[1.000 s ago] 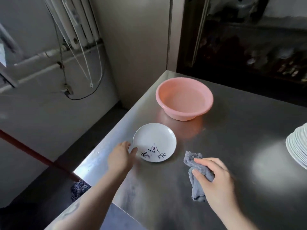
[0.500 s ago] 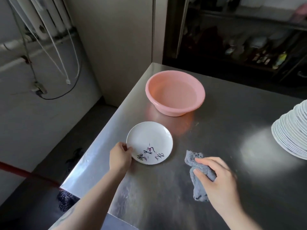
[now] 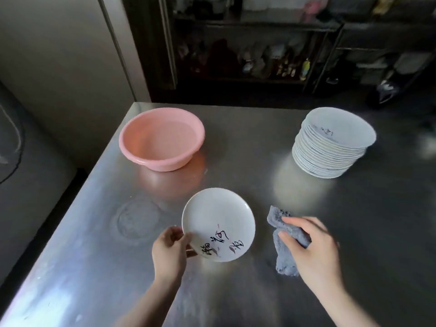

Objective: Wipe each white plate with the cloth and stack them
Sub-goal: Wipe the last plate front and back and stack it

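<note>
Steel table (image 3: 236, 291): one plate (image 3: 218, 223), one stack (image 3: 330, 149) (count unclear), one cloth (image 3: 286, 256).

steel table (image 3: 259, 291) — beige wall (image 3: 59, 55) left, dark shelving (image 3: 247, 55) behind.

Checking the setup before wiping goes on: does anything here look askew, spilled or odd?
The plate stack leans, upper plates shifted right. A round wet ring marks the steel table left of the single plate, which the left hand holds.
</note>
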Demonstrator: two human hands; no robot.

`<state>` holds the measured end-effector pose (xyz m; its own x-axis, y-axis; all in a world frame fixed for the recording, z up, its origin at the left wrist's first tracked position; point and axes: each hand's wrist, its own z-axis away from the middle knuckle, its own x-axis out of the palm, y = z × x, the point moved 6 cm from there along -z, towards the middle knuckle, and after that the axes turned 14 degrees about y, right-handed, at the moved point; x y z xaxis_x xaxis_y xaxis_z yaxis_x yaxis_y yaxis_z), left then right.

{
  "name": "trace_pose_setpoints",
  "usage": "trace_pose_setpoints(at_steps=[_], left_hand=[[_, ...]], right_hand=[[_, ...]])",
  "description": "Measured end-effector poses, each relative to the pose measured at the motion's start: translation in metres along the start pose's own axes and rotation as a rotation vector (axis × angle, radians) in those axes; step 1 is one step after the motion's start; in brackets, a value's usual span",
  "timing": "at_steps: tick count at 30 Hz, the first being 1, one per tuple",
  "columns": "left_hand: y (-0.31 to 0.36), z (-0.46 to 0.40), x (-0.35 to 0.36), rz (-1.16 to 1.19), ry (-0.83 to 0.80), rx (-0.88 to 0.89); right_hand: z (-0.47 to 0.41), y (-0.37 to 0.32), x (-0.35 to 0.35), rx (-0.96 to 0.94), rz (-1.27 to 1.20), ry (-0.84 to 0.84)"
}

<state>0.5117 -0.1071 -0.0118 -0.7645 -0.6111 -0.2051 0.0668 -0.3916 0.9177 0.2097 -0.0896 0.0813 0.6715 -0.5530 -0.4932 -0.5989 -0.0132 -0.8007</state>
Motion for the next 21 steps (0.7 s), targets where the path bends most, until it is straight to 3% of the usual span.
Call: trace_pose_setpoints(at_steps=[5, 10, 18, 21], left_hand=[[-0.002, 0.071, 0.093, -0.012, -0.150, 0.021], [-0.026, 0.145, 0.167, -0.012, -0.204, -0.032], [-0.072, 0.214, 0.222, -0.078, -0.160, -0.198], [-0.071, 0.217, 0.225, -0.151, -0.118, -0.165]], right_hand=[[-0.033, 0.060, -0.081, 0.056, 0.045, 0.113], [-0.060, 0.122, -0.149, 0.063, 0.054, 0.098], [-0.085, 0.193, -0.190, 0.095, 0.022, 0.001], [-0.082, 0.208, -0.182, 0.150, -0.017, -0.066]])
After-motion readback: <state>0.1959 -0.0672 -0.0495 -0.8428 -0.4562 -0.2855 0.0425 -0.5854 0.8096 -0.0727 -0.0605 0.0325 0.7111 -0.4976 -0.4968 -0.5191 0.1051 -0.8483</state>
